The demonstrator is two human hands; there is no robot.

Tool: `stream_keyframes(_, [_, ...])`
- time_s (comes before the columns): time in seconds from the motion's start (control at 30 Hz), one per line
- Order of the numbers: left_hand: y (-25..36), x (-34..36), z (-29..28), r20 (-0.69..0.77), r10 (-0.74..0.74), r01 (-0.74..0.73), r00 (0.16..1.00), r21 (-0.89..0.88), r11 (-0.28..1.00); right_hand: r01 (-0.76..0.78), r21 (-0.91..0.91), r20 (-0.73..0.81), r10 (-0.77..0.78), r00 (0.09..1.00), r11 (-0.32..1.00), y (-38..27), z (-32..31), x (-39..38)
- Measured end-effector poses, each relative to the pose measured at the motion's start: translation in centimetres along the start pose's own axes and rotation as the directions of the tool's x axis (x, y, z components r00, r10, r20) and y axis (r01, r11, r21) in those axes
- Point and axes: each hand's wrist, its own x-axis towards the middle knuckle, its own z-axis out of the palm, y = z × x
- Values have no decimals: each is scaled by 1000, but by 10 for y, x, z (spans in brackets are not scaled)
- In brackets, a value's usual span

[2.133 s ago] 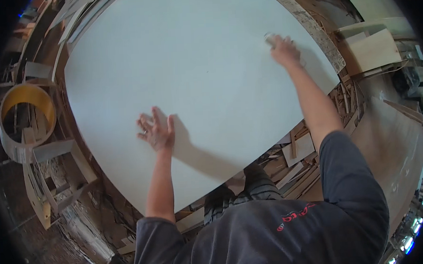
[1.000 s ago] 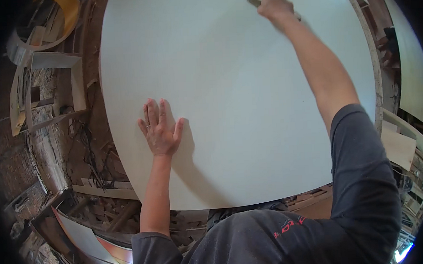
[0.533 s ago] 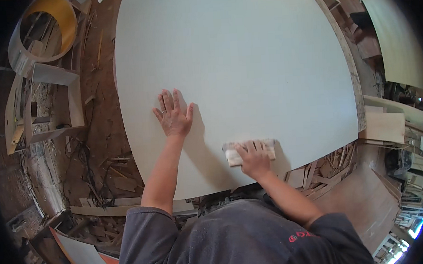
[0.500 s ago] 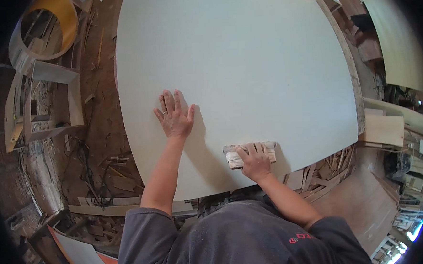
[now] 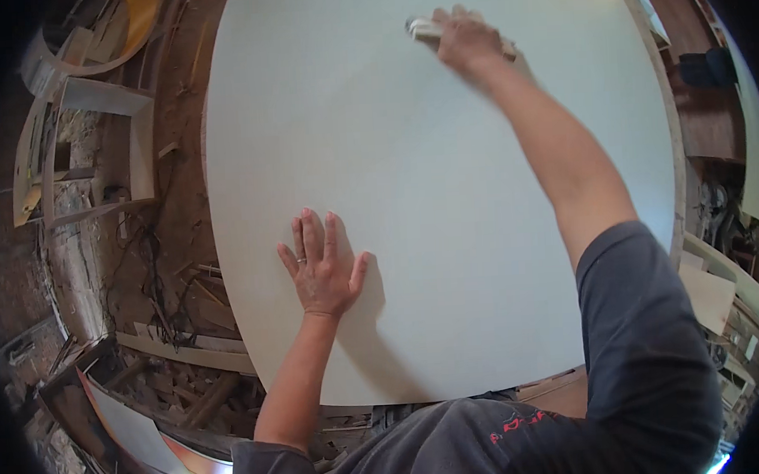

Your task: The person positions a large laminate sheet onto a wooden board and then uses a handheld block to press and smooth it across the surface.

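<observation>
A large pale, smooth panel (image 5: 456, 233) lies flat in front of me and fills the middle of the view. On its near left part rests my left hand (image 5: 323, 274), palm down with the fingers spread and nothing in it. Toward the far side, my right hand (image 5: 471, 48) grips a whitish sanding block (image 5: 425, 30) against the panel's surface. The block's ends stick out on both sides of the hand; its underside is hidden.
To the left, an open box-like wooden frame (image 5: 143, 151) stands below a round hoop (image 5: 141, 31). Offcuts and cables (image 5: 154, 283) litter the dusty floor there. A white curved sheet (image 5: 141, 430) lies at the lower left. Boards (image 5: 709, 293) are stacked on the right.
My right hand has pushed the sanding block from the panel's near edge to its far part, arm now stretched out. The left hand stays flat, appearing slightly lower as the view shifts.
</observation>
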Motion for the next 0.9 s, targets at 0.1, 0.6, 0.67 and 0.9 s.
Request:
stream_keyframes(0.1, [-4,-2,-3,-2,-4,4,1000,-27,1000,21,-15,-11,-21,1000,1000,3,-2,26])
stream_keyframes(0.6, [-19,1,32,-162,45,-32,986,83,996,-280,-28,207,280,938,960,-1,14,-518])
stream_keyframes(0.67, [17,7,24,10,-137,135,990,118,984,-367,-63,305,368,878,928,-16,-2,-586])
stream_keyframes(0.9, [160,-6,33,43,119,-119,992,5,993,-395,64,96,388,916,916,62,16,-483])
